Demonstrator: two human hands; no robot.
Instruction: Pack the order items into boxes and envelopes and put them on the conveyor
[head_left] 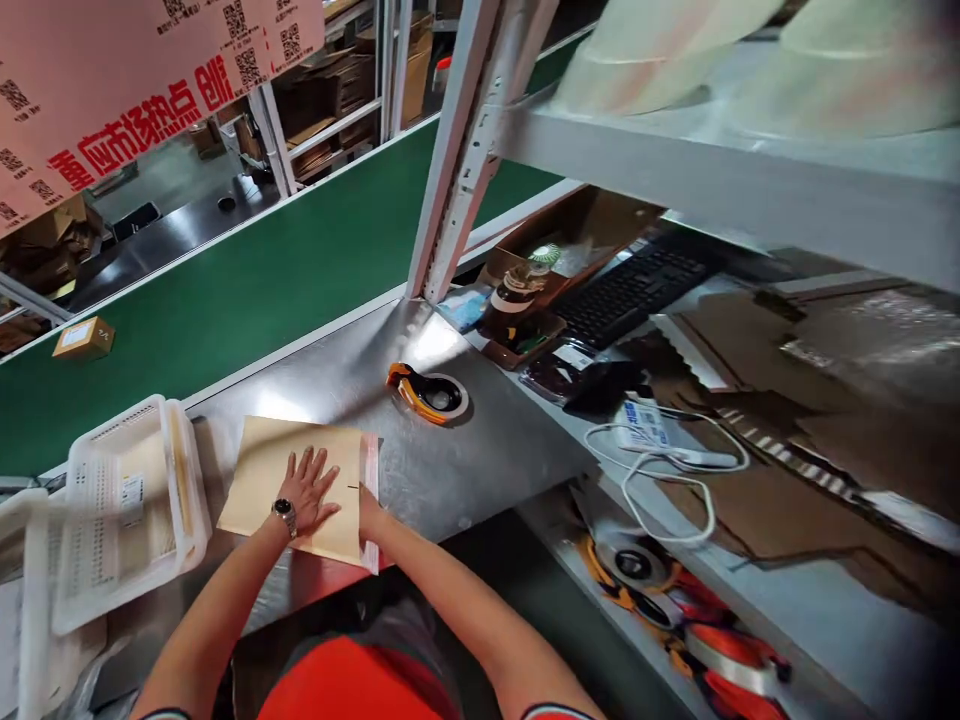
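Red shirt at six o'clock. Saw envelope on metal table, long axis nine-to-three, mouth toward three. Pressed left hand flat, fingers apart; tucked right hand into mouth, fingers hidden, couldn't tell. Noted near edge close, bare metal at three.

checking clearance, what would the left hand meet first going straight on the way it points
Likely the white rail along the green belt, beyond the envelope and metal table; the tape dispenser looks off to the right, though depth is unclear.
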